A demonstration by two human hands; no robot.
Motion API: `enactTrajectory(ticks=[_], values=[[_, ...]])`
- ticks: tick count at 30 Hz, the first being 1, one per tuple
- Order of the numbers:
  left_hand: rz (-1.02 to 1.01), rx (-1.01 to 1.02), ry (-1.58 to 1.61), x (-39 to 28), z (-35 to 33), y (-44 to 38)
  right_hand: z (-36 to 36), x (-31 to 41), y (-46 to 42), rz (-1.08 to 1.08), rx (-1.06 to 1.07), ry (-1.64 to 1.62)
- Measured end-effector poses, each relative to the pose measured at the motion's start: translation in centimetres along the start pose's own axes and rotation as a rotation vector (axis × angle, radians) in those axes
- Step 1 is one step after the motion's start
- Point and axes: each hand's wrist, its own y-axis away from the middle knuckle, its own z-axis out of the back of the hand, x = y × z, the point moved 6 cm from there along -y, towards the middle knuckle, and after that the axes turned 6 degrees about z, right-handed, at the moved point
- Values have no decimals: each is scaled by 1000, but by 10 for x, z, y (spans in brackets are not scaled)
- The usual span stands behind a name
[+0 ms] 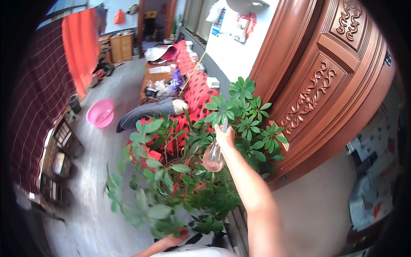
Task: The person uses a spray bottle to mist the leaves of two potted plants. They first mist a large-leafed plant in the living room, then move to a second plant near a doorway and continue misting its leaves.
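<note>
My right hand [226,137] reaches forward, wrapped around the neck of a clear spray bottle [213,160]. A little pinkish liquid seems to sit in its base, and its grey-white spray head [225,125] shows above my fingers. Just beyond it are the glossy, wet-looking leaves of an umbrella plant [221,110]. Low in the picture, close to my body, my left hand [180,235] is beside broad green leaves [160,212]. Blur and foliage hide its fingers, so its grip is unclear. Other potted plants [167,138] with upright stems stand between the two hands.
A carved brown door [305,93] rises at the right. Beyond the plants are a red polka-dot sofa [196,90], jeans [154,109] and a cluttered wooden table [151,69]. A pink basin [100,113] sits on the grey floor, with dark wooden chairs [64,135] at left.
</note>
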Motion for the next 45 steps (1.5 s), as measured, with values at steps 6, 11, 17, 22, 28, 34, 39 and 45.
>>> enactTrajectory(ticks=[6, 11, 17, 22, 28, 34, 39, 45], values=[[-212, 232, 250, 88, 70, 17, -11, -20, -45, -296, -221, 162], [-16, 217, 209, 121, 122, 26, -35, -36, -56, -217, -233, -15], [89, 166, 201, 125, 157, 4, -58, -32, -47, -293, -173, 172], [173, 110, 205, 112, 168, -16, -41, -22, -53, -270, -122, 135], [105, 32, 125, 117, 172, -16, 17, -29, -104, -231, -118, 224], [201, -56, 68, 113, 175, -21, 30, 1, -170, -185, -50, 265], [267, -101, 53, 115, 176, -16, 24, 9, -185, -265, 52, 103], [300, -126, 39, 117, 175, -6, 30, 7, -189, -219, 91, 229]])
